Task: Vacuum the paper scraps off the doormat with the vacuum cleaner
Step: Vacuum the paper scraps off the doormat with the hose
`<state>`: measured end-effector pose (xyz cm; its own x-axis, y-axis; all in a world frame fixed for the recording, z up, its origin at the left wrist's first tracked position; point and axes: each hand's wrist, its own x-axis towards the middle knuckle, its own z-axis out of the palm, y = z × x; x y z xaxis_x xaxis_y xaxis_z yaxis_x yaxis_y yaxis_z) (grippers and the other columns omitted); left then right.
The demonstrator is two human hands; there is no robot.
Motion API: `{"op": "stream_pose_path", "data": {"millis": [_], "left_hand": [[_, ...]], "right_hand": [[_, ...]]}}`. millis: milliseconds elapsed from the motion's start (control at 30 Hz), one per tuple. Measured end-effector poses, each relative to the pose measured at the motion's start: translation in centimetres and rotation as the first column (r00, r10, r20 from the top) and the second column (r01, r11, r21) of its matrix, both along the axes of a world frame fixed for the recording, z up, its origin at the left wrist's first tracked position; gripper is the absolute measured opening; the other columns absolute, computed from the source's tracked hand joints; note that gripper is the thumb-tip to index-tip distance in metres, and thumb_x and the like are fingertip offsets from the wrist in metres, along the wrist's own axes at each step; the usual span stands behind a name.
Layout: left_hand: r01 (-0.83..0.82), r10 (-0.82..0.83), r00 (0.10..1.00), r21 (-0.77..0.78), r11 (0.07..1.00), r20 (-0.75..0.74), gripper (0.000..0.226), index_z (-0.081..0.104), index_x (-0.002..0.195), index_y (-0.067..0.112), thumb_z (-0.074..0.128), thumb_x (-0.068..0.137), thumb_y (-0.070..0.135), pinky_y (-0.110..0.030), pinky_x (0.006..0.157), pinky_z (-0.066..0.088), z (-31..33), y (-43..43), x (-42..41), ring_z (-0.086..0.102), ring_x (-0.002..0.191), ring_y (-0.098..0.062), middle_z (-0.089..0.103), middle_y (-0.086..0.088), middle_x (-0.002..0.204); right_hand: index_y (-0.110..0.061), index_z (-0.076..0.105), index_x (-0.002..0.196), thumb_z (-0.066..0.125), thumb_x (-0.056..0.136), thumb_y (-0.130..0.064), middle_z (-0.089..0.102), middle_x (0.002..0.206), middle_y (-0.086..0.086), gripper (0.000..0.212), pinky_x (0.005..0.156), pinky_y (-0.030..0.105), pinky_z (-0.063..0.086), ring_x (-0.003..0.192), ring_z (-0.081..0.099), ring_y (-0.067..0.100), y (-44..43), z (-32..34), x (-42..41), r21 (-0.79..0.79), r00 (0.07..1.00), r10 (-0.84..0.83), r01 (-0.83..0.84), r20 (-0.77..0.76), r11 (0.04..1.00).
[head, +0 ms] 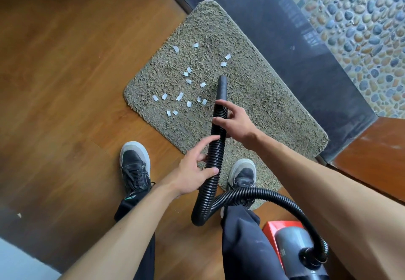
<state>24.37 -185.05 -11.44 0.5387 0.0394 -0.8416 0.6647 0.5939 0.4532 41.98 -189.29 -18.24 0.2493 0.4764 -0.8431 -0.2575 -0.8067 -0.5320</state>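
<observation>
A shaggy grey-green doormat [252,95] lies on the wooden floor, with several small white paper scraps [179,96] scattered over its left half. A black ribbed vacuum hose [215,154] runs up from the vacuum cleaner [293,244] at the lower right and ends in a smooth black nozzle [221,88] above the mat, just right of the scraps. My right hand [235,122] grips the hose close behind the nozzle. My left hand [195,170] holds the hose lower down, fingers partly spread around it.
My two dark sneakers stand at the mat's near edge, the left shoe [134,165] on the wooden floor [65,82] and the right shoe [242,174] on the mat. A dark threshold strip [295,60] and pebble flooring [361,27] lie beyond the mat.
</observation>
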Motion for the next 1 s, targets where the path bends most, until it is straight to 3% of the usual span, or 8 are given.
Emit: {"op": "stream_pose_path", "data": {"millis": [133,333,533,633,700,833,1000], "left_hand": [[-0.013,0.013,1.0,0.023,1.0,0.009,0.075,0.039,0.145,0.043,0.056,0.095,-0.01,-0.018,0.055,0.055,0.0,0.4,0.2,0.068,0.062,-0.008,0.058,-0.01,0.117],[-0.019,0.019,1.0,0.022,1.0,0.006,0.074,0.039,0.144,0.047,0.057,0.096,-0.006,-0.023,0.056,0.056,-0.8,1.6,1.9,0.07,0.069,-0.012,0.062,-0.019,0.118],[0.004,-0.004,1.0,-0.005,1.0,-0.003,0.074,0.041,0.137,0.055,0.058,0.096,-0.004,-0.028,0.06,0.058,-1.5,2.3,2.9,0.07,0.08,-0.022,0.061,-0.018,0.122],[-0.006,0.006,1.0,-0.005,1.0,0.003,0.074,0.041,0.138,0.055,0.059,0.096,-0.003,-0.028,0.062,0.059,-1.4,2.4,3.1,0.071,0.08,-0.022,0.06,-0.015,0.12],[-0.007,0.007,1.0,0.005,1.0,0.001,0.075,0.042,0.136,0.058,0.06,0.095,-0.002,-0.032,0.066,0.061,-1.5,2.5,3.5,0.072,0.086,-0.024,0.06,-0.011,0.12],[0.005,-0.005,1.0,0.008,1.0,-0.001,0.076,0.042,0.133,0.059,0.067,0.091,0.002,-0.038,0.066,0.061,-1.9,3.0,4.0,0.071,0.088,-0.028,0.062,-0.015,0.119],[0.013,-0.013,1.0,0.037,0.999,0.002,0.081,0.043,0.13,0.062,0.071,0.087,0.0,-0.056,0.079,0.061,-2.0,3.2,4.1,0.072,0.092,-0.036,0.061,-0.016,0.12]], "right_hand": [[-0.025,0.047,0.141,0.066,0.086,-0.008,0.066,0.098,0.008,0.06,0.068,0.041,0.062,0.081,0.073,0.023,0.6,-0.1,0.1,0.008,1.0,0.006,-0.006,0.023,1.0],[-0.025,0.051,0.138,0.066,0.087,-0.009,0.065,0.099,0.006,0.056,0.058,0.022,0.054,0.077,0.069,0.015,2.1,-1.1,1.3,0.032,0.997,-0.003,0.001,0.082,0.999],[-0.028,0.054,0.135,0.068,0.085,-0.013,0.064,0.093,0.001,0.054,0.067,0.028,0.056,0.079,0.068,0.015,2.3,-1.9,2.1,0.04,0.991,0.011,-0.017,0.136,0.999],[-0.028,0.053,0.136,0.067,0.086,-0.013,0.059,0.09,-0.006,0.053,0.064,0.02,0.053,0.075,0.065,0.008,2.4,-1.4,2.7,0.051,0.987,0.01,-0.019,0.163,0.999],[-0.026,0.052,0.137,0.066,0.087,-0.011,0.06,0.092,-0.003,0.054,0.061,0.02,0.054,0.077,0.066,0.009,2.7,-1.3,3.2,0.048,0.989,0.015,-0.022,0.148,0.999],[-0.028,0.052,0.137,0.067,0.085,-0.013,0.065,0.108,0.011,0.057,0.068,0.035,0.06,0.088,0.07,0.022,3.2,-1.7,3.8,0.018,0.992,0.028,-0.03,0.126,0.999],[-0.026,0.05,0.138,0.066,0.087,-0.011,0.064,0.105,0.009,0.056,0.066,0.031,0.059,0.085,0.07,0.019,3.2,-1.6,3.9,0.028,0.993,0.011,-0.015,0.114,0.999]]}}
